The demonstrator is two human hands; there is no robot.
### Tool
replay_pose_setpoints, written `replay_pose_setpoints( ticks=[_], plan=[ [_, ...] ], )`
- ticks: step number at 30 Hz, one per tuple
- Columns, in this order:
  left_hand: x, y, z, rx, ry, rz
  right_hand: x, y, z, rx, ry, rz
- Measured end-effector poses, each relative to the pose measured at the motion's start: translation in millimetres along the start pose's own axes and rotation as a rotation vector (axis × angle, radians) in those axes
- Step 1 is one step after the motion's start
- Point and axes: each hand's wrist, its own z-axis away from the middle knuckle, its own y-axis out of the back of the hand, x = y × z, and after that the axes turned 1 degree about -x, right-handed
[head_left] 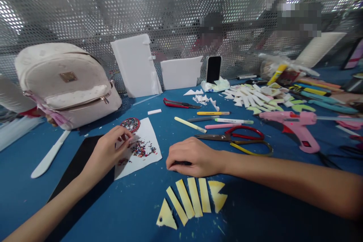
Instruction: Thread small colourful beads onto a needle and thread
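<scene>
My left hand (pixel 109 149) is over a white sheet (pixel 150 130), its fingers pinched together above a scatter of small multicoloured bits (pixel 143 148); whatever is between the fingertips is too small to name. Just behind those fingers lies a round red-rimmed dish (pixel 130 124) filled with similar bits. My right hand (pixel 193 157) rests on the blue table with its fingers curled in, and nothing shows in them. In front of it, yellow foam pieces form a fish: a head with an eye (pixel 166 216), several strips (pixel 185 198) and a notched tail (pixel 217 195).
Scissors (pixel 227 136), markers (pixel 190 124), a red cutter (pixel 180 103) and a pink glue gun (pixel 300 124) lie beyond my right hand. Cut foam pieces (pixel 252 96) are behind them. A backpack (pixel 68 83), white knife (pixel 51 155), foam boards (pixel 136 66) and a phone (pixel 213 69) stand or lie around.
</scene>
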Motion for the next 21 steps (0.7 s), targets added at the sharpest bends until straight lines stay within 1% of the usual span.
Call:
replay_pose_setpoints(
  ticks=[4,7,10,12,14,15,18,21],
  plan=[
    [-0.9,4.4,-0.2,0.071,0.086,0.098,-0.6,0.2,-0.6,-0.001,-0.004,0.000],
    [6.7,0.7,1.9,0.085,0.107,0.192,-1.1,0.0,-0.5,-0.003,-0.016,-0.016],
    [26.7,-7.7,10.7,0.068,0.099,0.299,-2.1,1.3,-0.6,0.042,-0.083,-0.081],
    [42.4,-13.8,20.1,0.031,0.117,0.446,-3.1,2.7,-1.1,0.123,-0.164,-0.151],
    [55.0,-19.2,29.8,0.003,0.123,0.503,-3.9,4.0,-1.5,0.214,-0.250,-0.204],
    [59.5,-21.6,34.1,0.001,0.124,0.528,-4.2,4.4,-1.6,0.237,-0.284,-0.224],
    [65.6,-27.3,42.1,-0.028,0.148,0.578,-4.8,5.1,-1.9,0.256,-0.316,-0.255],
    [65.9,-30.7,43.4,-0.034,0.165,0.621,-5.3,5.5,-2.6,0.246,-0.277,-0.253]
  ],
)
